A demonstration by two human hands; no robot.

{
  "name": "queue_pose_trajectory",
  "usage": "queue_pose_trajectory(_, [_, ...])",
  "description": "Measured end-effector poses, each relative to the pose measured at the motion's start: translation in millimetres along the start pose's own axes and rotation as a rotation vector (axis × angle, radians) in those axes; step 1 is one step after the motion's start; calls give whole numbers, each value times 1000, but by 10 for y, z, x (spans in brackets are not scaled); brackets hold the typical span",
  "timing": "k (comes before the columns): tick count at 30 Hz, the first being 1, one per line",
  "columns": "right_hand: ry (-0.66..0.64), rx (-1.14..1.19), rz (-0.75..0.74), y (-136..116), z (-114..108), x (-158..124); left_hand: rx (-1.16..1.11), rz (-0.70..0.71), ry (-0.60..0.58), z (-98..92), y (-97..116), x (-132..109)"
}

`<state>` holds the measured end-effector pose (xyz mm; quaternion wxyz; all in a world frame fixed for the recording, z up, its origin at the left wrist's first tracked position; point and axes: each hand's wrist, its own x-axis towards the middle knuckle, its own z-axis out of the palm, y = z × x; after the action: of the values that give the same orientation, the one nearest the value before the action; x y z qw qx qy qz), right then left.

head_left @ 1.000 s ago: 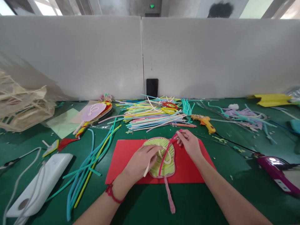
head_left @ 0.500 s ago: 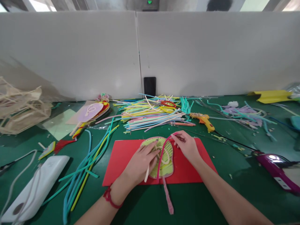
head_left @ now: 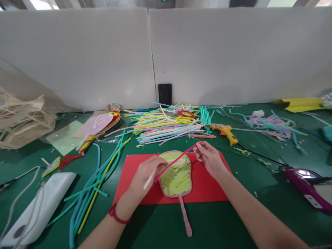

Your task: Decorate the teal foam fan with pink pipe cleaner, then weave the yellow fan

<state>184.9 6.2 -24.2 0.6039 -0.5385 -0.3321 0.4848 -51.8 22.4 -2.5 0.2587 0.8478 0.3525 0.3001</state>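
A small yellow-green fan point(head_left: 176, 180) with a pink fuzzy rim and handle lies on a red sheet point(head_left: 207, 186). My left hand point(head_left: 145, 174) is closed at the fan's left edge, gripping a cream stick and the lower end of a pink pipe cleaner point(head_left: 178, 158). My right hand point(head_left: 210, 159) pinches the upper end of that pipe cleaner at the fan's top right. The pipe cleaner stretches nearly straight and slantwise above the fan between both hands.
A heap of coloured pipe cleaners point(head_left: 168, 126) lies behind the sheet, with a yellow glue gun point(head_left: 225, 132) to its right. Long teal and yellow strands point(head_left: 98, 176) and a white device point(head_left: 38, 207) lie left. A purple tool point(head_left: 308, 186) sits right. A grey partition point(head_left: 166, 55) closes the back.
The pink pipe cleaner, curved over the fan before, is now pulled nearly straight. My left hand slid left off the fan's face with its end. The cream loop on the fan is gone from sight.
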Motion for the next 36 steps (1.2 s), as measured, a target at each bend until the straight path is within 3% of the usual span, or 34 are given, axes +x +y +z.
queue_pose_trajectory(2, [2,40,18,-16,2,-5,-79,-204,218,-38,-56,31])
queue_pose_trajectory(4, [-7,55,32,-28,10,-16,-73,-376,519,-94,-166,54])
queue_pose_trajectory(7, [-20,48,40,-38,23,-32,32,-403,845,-225,-374,75])
queue_pose_trajectory(8, [-23,38,37,-38,25,-34,127,-356,863,-268,-439,78])
queue_pose_trajectory(10, [-30,2,25,-30,24,-31,169,-291,741,-323,-541,78])
queue_pose_trajectory(11, [-31,-22,16,-20,22,-27,231,-260,561,-327,-575,74])
queue_pose_trajectory(13, [-33,-74,-6,8,13,-18,312,-299,356,-295,-613,61])
queue_pose_trajectory(19, [-75,-358,-166,109,-32,-3,307,-423,295,-195,-588,33])
queue_pose_trajectory(24, [-58,-476,-235,124,-54,-10,130,-498,406,-225,-487,55])
queue_pose_trajectory(26, [-56,-514,-250,122,-57,-14,125,-488,342,-197,-410,72])
queue_pose_trajectory(30, [-59,-558,-267,128,-66,-13,240,-421,62,-113,-245,104])
queue_pose_trajectory(36, [-47,-698,-273,110,-65,-12,323,-419,-54,-111,-142,123])
